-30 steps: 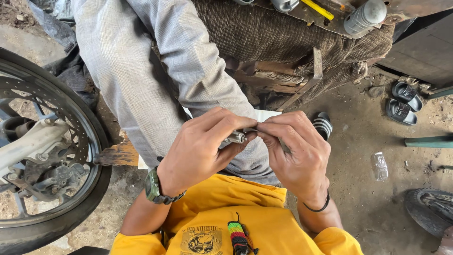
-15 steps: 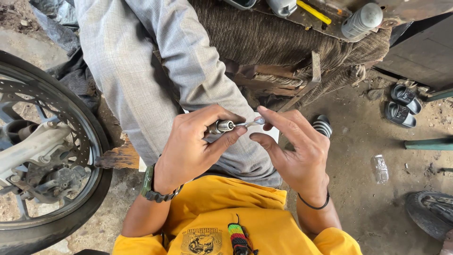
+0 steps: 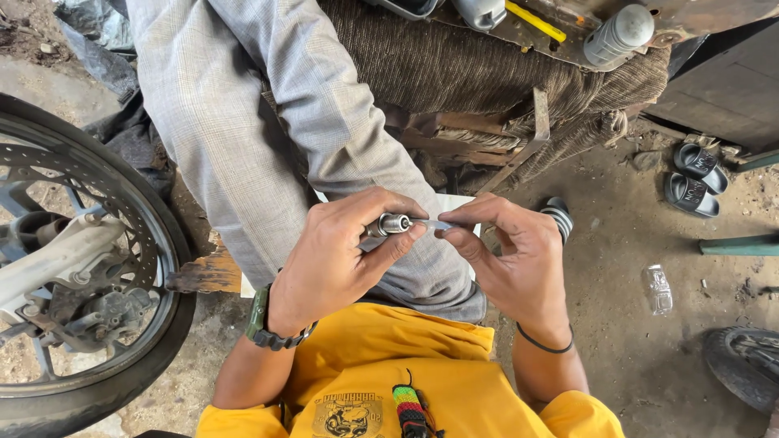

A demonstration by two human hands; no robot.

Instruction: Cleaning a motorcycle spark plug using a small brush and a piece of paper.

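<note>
Wheel (image 3: 73, 268) first, at the far left of my view: a motorcycle front wheel with its brake disc (image 3: 122, 243) stands on the dirt just beside the seated person's grey trouser leg (image 3: 243, 138), and a splintered wooden board (image 3: 207, 272) lies between the two.

Moving right, the left hand (image 3: 337, 259), a green watch (image 3: 264, 320) at its wrist, is clenched around a small metal part (image 3: 391, 225) that looks to me like a spark plug; thumb and forefinger grasp its threaded body, and its tip points right. The part sits mid-scene, above the lap, clear of any surface. The right hand (image 3: 515, 259) meets it there: its thumb and forefinger pinch a thin pale strip (image 3: 434, 223) that touches the plug's end. I cannot tell what the strip is.

From here, I judge a slip the main risk. The plug is held only by fingertips over open ground, so a twist from the right hand could roll it out of the pinch and drop it into the dust below, fouling the threads. The thin strip could bend or snap if pushed at an angle, and a fingertip lies close to where it meets the metal.

Further right, a clear plastic bottle (image 3: 657, 289) lies on the ground, a pair of black sandals (image 3: 694, 178) rests far right, and a tyre (image 3: 746, 369) shows at the near right edge.
</note>
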